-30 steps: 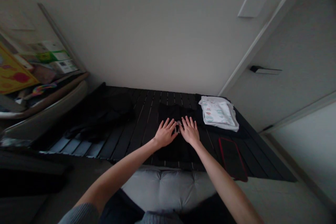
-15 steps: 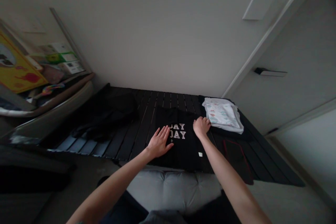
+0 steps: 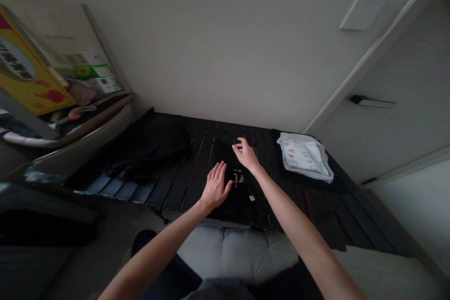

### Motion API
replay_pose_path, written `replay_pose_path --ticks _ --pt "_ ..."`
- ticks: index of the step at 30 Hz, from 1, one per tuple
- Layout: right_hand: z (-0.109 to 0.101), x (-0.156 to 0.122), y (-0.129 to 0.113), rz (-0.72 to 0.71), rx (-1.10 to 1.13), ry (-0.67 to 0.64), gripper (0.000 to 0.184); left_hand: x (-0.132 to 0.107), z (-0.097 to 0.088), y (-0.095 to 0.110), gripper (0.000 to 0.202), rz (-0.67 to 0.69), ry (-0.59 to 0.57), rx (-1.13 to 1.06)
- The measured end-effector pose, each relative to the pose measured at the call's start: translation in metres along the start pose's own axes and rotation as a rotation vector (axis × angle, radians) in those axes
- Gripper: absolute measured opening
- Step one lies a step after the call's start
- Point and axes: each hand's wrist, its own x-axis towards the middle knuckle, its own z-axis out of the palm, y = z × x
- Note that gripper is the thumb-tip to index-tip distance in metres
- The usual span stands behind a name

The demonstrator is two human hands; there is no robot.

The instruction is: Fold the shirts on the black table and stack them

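A black T-shirt point(image 3: 234, 201) lies on the dark slatted table point(image 3: 168, 192), and only part of its white lettering shows. Its right side looks folded inward over the print. My left hand point(image 3: 216, 186) rests flat on the shirt's lower left, fingers apart. My right hand point(image 3: 246, 154) sits over the upper middle of the shirt, fingers bunched on the cloth. The dark fabric makes the exact grip hard to see.
To the right lie a folded white patterned cloth point(image 3: 304, 156) on dark fabric and a red-edged black flat case point(image 3: 324, 219). A crumpled dark garment point(image 3: 151, 150) lies at the table's left. A grey cushion point(image 3: 235, 253) sits below the near edge.
My right hand has moved left from the shirt's right shoulder. The shirt's right side now covers much of the lettering, and the shirt looks narrower. My left hand has barely moved.
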Motion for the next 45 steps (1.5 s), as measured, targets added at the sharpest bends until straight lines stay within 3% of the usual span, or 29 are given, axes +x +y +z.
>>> replay_pose_path --ticks 5,10,15,17,19,20,23,28,32,34,36,40,43,45 --pt "0.001 -0.033 0.028 -0.099 -0.118 -0.176 0.028 0.001 -0.005 0.001 0.054 -0.056 0.005 -0.021" --pt "-0.029 -0.092 0.053 -0.235 -0.184 -0.277 0.045 -0.019 -0.026 -0.006 0.041 0.080 -0.176 -0.035" --pt "-0.054 -0.153 0.039 -0.307 -0.260 -0.406 0.038 -0.054 -0.056 -0.016 0.055 0.289 -0.375 0.022" --pt "-0.054 -0.171 0.030 -0.273 -0.313 -0.375 0.032 -0.062 -0.062 -0.018 0.067 0.328 -0.415 0.059" --pt "-0.050 -0.182 0.022 -0.245 -0.373 -0.324 0.015 -0.065 -0.065 -0.018 0.070 0.338 -0.433 0.093" --pt "-0.048 -0.185 0.019 -0.240 -0.397 -0.301 0.005 -0.065 -0.066 -0.017 0.069 0.338 -0.435 0.107" --pt "-0.046 -0.185 0.006 -0.248 -0.403 -0.239 0.015 -0.064 -0.064 -0.016 0.066 0.333 -0.430 0.128" --pt "-0.048 -0.180 -0.017 -0.268 -0.211 -0.145 0.013 -0.066 -0.062 -0.018 0.067 0.349 -0.410 0.129" --pt "-0.046 -0.187 -0.014 -0.353 -0.173 -0.426 0.014 -0.070 -0.061 -0.021 0.065 0.372 -0.398 0.118" --pt "-0.045 -0.193 -0.005 -0.417 -0.229 -0.538 0.039 -0.072 -0.060 -0.023 0.058 0.394 -0.399 0.095" --pt "-0.043 -0.199 0.004 -0.478 -0.321 -0.546 0.055 -0.074 -0.060 -0.024 0.049 0.408 -0.400 0.057" --pt "-0.046 -0.205 0.007 -0.548 -0.448 -0.475 0.035 -0.074 -0.066 -0.017 0.032 0.384 -0.389 -0.057" --pt "-0.060 -0.198 -0.004 -0.533 -0.339 -0.594 0.026 -0.064 -0.080 -0.008 0.030 0.378 -0.436 -0.173" --pt "-0.074 -0.183 -0.013 -0.440 -0.242 -0.671 0.025 -0.049 -0.090 -0.005 0.031 0.356 -0.450 -0.231"
